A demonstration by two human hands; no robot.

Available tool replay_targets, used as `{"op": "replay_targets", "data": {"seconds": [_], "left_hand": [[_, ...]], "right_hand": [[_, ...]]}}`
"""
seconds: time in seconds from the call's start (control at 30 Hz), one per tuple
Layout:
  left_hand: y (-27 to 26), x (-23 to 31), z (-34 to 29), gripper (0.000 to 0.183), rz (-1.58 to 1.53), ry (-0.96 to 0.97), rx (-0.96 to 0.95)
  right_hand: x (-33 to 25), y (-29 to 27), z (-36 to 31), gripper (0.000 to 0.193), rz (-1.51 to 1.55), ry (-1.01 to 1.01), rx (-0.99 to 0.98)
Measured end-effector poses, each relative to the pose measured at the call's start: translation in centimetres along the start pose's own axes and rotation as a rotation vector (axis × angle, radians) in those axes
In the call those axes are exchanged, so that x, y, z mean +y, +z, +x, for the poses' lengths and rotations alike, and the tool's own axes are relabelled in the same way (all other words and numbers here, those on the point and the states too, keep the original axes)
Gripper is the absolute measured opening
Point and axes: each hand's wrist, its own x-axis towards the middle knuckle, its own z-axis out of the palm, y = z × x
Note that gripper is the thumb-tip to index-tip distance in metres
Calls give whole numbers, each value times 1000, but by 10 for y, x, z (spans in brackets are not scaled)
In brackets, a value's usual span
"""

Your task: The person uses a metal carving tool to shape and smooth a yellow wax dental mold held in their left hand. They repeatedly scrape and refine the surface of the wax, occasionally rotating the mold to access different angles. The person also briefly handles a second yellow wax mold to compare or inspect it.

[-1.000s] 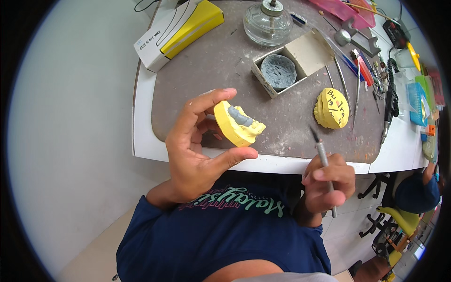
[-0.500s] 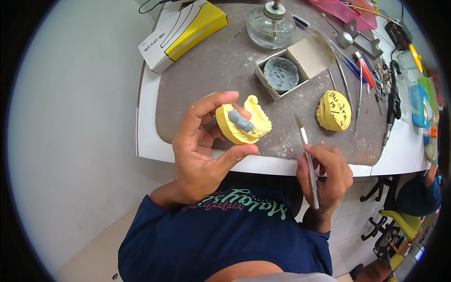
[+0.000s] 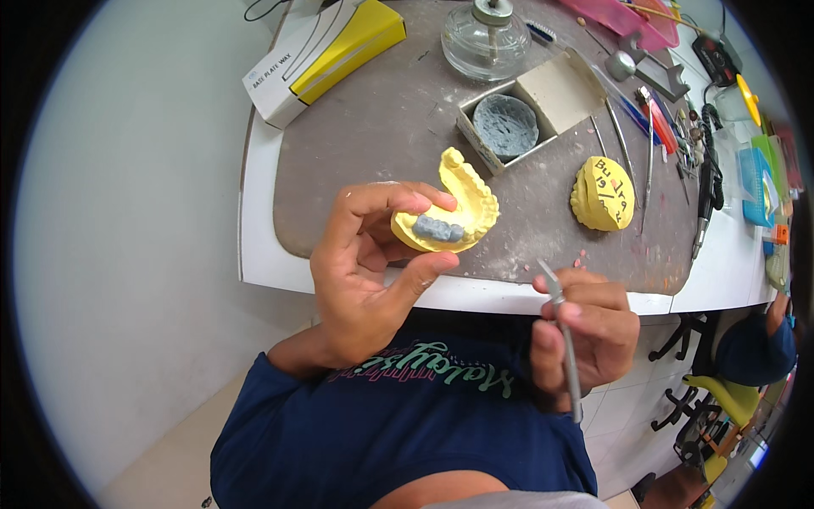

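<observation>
My left hand point(image 3: 365, 263) holds a yellow dental cast point(image 3: 475, 191) above the bench's front edge, thumb below and fingers over its rim. Several tooth shapes in grey wax point(image 3: 437, 229) sit along the near side of its arch. To the right, apart from the cast, my right hand point(image 3: 593, 331) is closed round a slim metal wax carver point(image 3: 566, 348). The carver's narrow, flattened tip points up and away from me. A second yellow cast point(image 3: 603, 193), with dark handwriting on its base, lies on the bench beyond my right hand.
An open carton with a round grey wax block point(image 3: 505, 127) stands mid-bench. Behind it is a glass spirit burner point(image 3: 485, 42). A yellow-and-white box point(image 3: 326, 59) lies far left. Metal instruments, a red lighter point(image 3: 658, 120) and a black-corded handpiece point(image 3: 704, 216) crowd the right.
My left hand has turned the cast, so its arch opens more upward and the grey wax lies more level. My right hand has lowered the carver toward me and shifted its grip.
</observation>
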Motion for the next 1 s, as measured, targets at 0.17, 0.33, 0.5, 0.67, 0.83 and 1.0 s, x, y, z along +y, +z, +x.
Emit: {"op": "replay_targets", "data": {"seconds": [0.17, 0.33, 0.5, 0.67, 0.83, 1.0], "left_hand": [[-5, -13, -2, 43, 207, 285, -20], [-4, -20, -11, 48, 422, 483, 4], [-2, -21, -15, 44, 504, 492, 18], [-1, -26, -16, 41, 483, 523, 30], [8, -30, -13, 34, 501, 611, 170], [5, -24, -14, 28, 565, 688, 98]], "right_hand": [[0, 13, 5, 36, 38, -11, -102], [7, 23, 0, 35, 45, -77, -58], [8, 24, 2, 31, 6, -79, -80], [4, 24, 4, 27, -7, -58, -113], [5, 23, 1, 26, -18, -50, -125], [2, 21, 2, 25, -54, -48, -157]]}}
